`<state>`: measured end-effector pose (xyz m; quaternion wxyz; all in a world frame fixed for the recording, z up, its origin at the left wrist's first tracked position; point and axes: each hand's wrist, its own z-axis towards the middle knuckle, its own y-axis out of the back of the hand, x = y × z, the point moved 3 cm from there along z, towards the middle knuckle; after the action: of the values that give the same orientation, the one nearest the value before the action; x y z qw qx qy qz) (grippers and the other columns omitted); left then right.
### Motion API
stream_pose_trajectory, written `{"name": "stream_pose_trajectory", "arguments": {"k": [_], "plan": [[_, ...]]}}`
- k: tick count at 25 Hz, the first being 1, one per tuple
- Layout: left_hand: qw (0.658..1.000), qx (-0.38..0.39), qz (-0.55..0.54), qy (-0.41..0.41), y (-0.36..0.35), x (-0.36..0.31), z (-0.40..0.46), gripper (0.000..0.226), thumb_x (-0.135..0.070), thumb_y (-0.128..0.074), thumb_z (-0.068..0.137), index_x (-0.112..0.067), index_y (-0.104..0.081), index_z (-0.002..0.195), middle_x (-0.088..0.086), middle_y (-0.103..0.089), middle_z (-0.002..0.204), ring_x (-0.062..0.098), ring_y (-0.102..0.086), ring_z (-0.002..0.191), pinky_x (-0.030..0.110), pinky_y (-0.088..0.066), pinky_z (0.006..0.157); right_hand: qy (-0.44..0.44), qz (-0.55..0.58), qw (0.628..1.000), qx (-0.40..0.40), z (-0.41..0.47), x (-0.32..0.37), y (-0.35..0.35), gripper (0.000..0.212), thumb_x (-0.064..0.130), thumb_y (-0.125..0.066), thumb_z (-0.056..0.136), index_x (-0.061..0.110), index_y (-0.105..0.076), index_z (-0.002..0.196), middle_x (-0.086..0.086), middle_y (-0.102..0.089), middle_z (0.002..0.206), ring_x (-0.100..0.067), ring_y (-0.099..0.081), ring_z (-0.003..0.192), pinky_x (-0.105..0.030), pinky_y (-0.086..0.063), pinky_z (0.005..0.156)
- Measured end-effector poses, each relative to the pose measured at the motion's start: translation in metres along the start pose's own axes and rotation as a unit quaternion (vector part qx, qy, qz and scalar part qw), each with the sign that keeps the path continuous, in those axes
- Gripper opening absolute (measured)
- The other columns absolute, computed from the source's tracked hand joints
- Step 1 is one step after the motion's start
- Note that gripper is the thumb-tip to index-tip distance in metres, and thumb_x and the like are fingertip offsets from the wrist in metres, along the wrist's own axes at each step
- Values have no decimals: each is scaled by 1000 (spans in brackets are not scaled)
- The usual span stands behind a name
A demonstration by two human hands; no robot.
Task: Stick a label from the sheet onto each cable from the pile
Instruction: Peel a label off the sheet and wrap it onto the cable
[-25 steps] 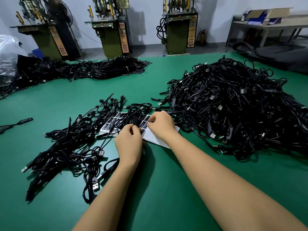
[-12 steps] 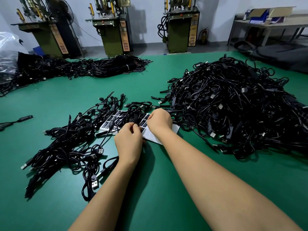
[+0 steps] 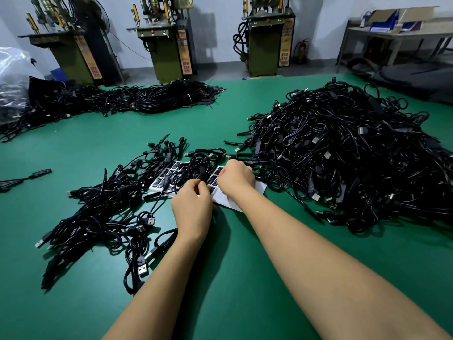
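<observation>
A big pile of black cables [image 3: 343, 153] covers the right half of the green table. A smaller spread of black cables [image 3: 103, 212] lies on the left. Between them sits the label sheet [image 3: 169, 179], white with black labels, partly under loose cables. My left hand [image 3: 192, 209] pinches the small black block of one cable [image 3: 203, 174] just above the sheet. My right hand [image 3: 236, 179] is curled over the sheet's right part, fingertips down at a label; what they pinch is hidden.
A long heap of cables [image 3: 122, 101] runs along the table's far left. A single cable [image 3: 36, 173] lies at the left edge. Green machines [image 3: 169, 45] stand behind the table, and a bench with boxes [image 3: 402, 23] is at the far right.
Both hands stay at the sheet with only small finger movement. The piles have not moved.
</observation>
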<state>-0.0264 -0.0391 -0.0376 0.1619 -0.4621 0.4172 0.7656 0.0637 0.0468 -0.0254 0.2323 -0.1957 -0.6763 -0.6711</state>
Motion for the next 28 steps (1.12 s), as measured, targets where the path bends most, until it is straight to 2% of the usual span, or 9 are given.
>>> {"name": "stream_pose_trajectory", "arguments": {"k": [3, 5, 8, 12, 18, 22, 24, 26, 28], "plan": [[1000, -2, 7, -4, -1, 1, 1, 25, -19, -45, 93, -15, -69, 86, -5, -71, 83, 14, -62, 79, 24, -37, 66, 34, -7, 999, 1, 0, -2, -1, 20, 11, -48, 91, 10, -64, 103, -10, -55, 119, -33, -44, 115, -35, -37, 82], [1000, -2, 11, -5, -1, 2, 2, 25, -19, -45, 93, -16, -69, 85, -6, -71, 83, 12, -61, 78, 17, -34, 61, 63, -9, 998, 2, -1, -4, -1, 17, 11, -48, 92, 12, -62, 101, -9, -54, 117, -31, -43, 113, -36, -37, 85], [1000, -3, 9, -4, -2, 2, 2, 24, -19, -46, 93, -17, -68, 85, -7, -71, 82, 10, -62, 76, 8, -34, 59, 103, -15, 995, -5, -5, -5, -1, 6, 14, -50, 95, 18, -52, 91, -5, -55, 111, -27, -44, 108, -33, -34, 79], [1000, -3, 10, -9, -2, 2, 3, 24, -20, -45, 94, -17, -68, 84, -8, -70, 80, 5, -60, 73, 4, -35, 59, 138, -42, 989, -21, -6, -3, 1, 12, 11, -49, 95, 21, -47, 89, -2, -56, 107, -24, -44, 103, -31, -30, 75], [1000, -3, 18, -10, -2, 1, 3, 24, -21, -45, 94, -18, -68, 87, -9, -70, 82, 1, -59, 73, 4, -34, 58, 156, 12, 987, -34, -10, -5, 1, 9, 9, -48, 93, 18, -48, 94, -1, -61, 100, -24, -46, 97, -35, -37, 73], [1000, 5, 21, -21, -1, 1, 1, 22, -21, -46, 94, -19, -68, 90, -8, -70, 81, 2, -58, 70, 3, -35, 58, 202, 52, 975, -73, -19, -4, 3, 20, 0, -48, 86, 15, -55, 97, -1, -60, 93, -25, -51, 90, -37, -43, 73], [999, 15, 18, -23, -2, 2, 1, 20, -22, -47, 93, -20, -66, 92, -7, -70, 83, 10, -63, 70, 7, -35, 59, 224, 80, 965, -112, -26, -10, 9, 21, -2, -50, 83, 12, -58, 96, -3, -60, 89, -25, -53, 85, -37, -44, 72], [999, 21, 17, -25, -2, 2, 2, 19, -23, -48, 93, -21, -66, 95, -8, -70, 86, 16, -65, 70, 16, -39, 61, 204, 128, 959, -149, -32, -27, 19, 18, -1, -54, 82, 12, -60, 93, -2, -61, 85, -22, -55, 80, -35, -45, 69], [999, 30, 11, -41, -2, 0, -1, 17, -25, -50, 93, -23, -67, 96, -10, -70, 86, 16, -65, 68, 21, -44, 64, 146, 199, 954, -172, -38, -51, 31, 16, 0, -58, 81, 15, -61, 89, 2, -62, 78, -19, -57, 74, -31, -46, 66]]}}
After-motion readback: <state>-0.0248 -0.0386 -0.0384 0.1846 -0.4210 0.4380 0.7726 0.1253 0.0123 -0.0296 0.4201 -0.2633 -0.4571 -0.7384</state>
